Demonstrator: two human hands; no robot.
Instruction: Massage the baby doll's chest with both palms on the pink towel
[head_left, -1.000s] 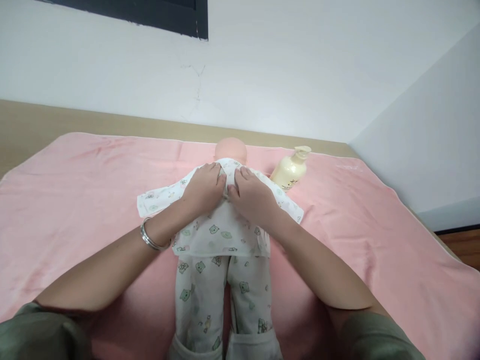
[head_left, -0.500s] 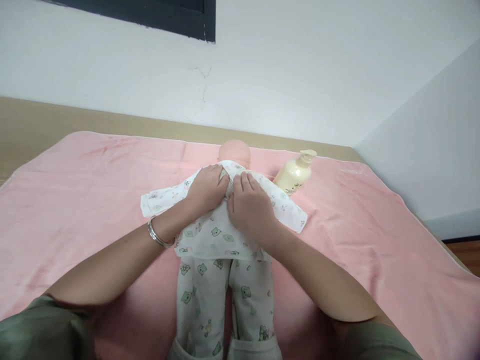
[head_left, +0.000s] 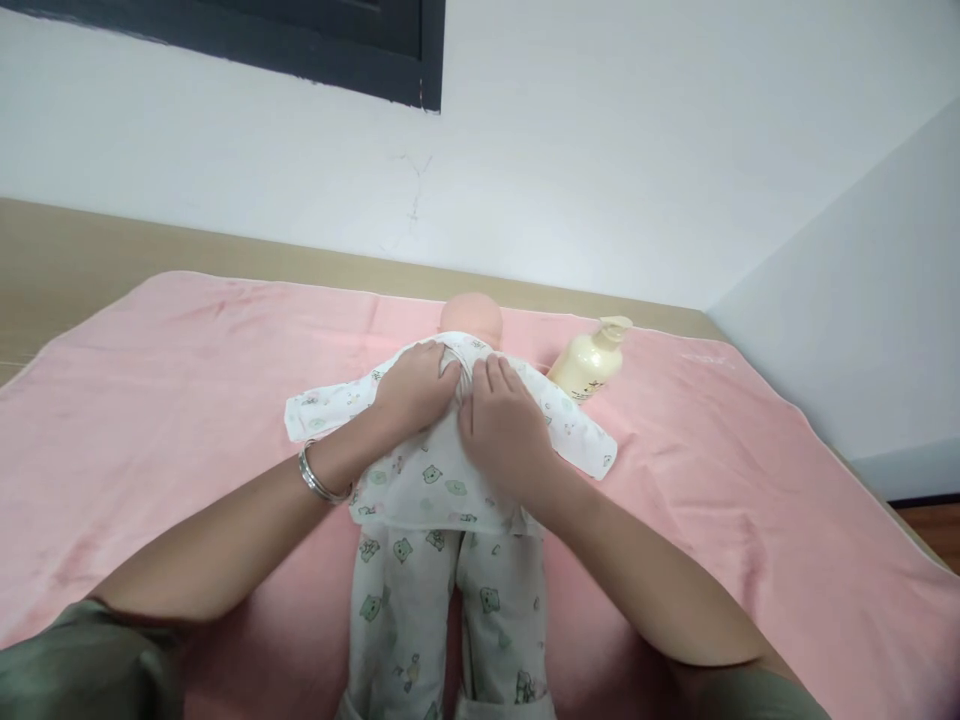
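A baby doll in a white top and trousers printed with small green animals lies stretched out. Its bald head points away from me, and no face shows. My left hand, a silver bangle at its wrist, rests on the upper left of the top with the thumb toward the middle. Beside it, my right hand lies flat on the upper right, fingers stretched out. Between the hands the cloth is creased. Both sleeves spread outward; the doll's hands and feet are not visible.
A cream pump bottle leans or lies near the doll's right-hand sleeve. Under everything is a pink blanket with wrinkles, on a wooden surface. A white wall and a dark frame stand behind.
The whole view has shifted slightly, so things sit a little lower. Both hands stay at nearly the same places on the doll's top, with the cloth between them slightly more bunched.
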